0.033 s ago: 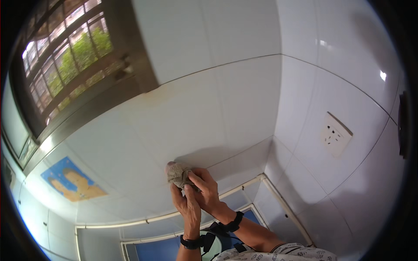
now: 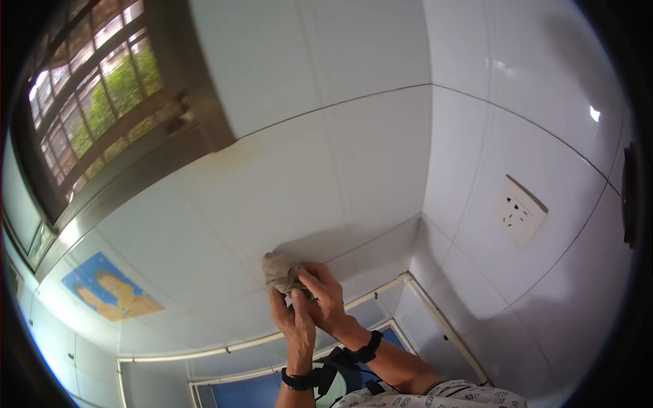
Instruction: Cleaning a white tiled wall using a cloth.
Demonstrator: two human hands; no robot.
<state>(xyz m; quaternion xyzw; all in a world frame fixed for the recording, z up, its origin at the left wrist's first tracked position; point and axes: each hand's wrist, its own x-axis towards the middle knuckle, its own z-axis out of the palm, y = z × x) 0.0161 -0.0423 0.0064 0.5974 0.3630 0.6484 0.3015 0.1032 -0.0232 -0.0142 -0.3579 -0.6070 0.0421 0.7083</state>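
Observation:
A crumpled grey-brown cloth [image 2: 282, 273] is bunched up between my two hands, in front of the white tiled wall. Something pinkish shows at its upper left end; I cannot make out what it is. My left hand [image 2: 294, 318] closes on the cloth from below, its thumb pointing up. From the right, my right hand [image 2: 325, 294] grips the same bundle with bent fingers. The two hands touch each other. Whether the cloth presses on the wall is not clear, though a shadow lies beside it. Each wrist wears a black strap.
Cream pipes [image 2: 258, 343] run along the wall below my hands and bend at the corner. A barred window [image 2: 102, 102] is at upper left, with a blue and orange picture [image 2: 112, 289] below it. On the right wall sits a white socket plate [image 2: 522, 212].
The wall, window and socket have shifted slightly left in view. Both hands keep their hold on the cloth, which looks slightly turned.

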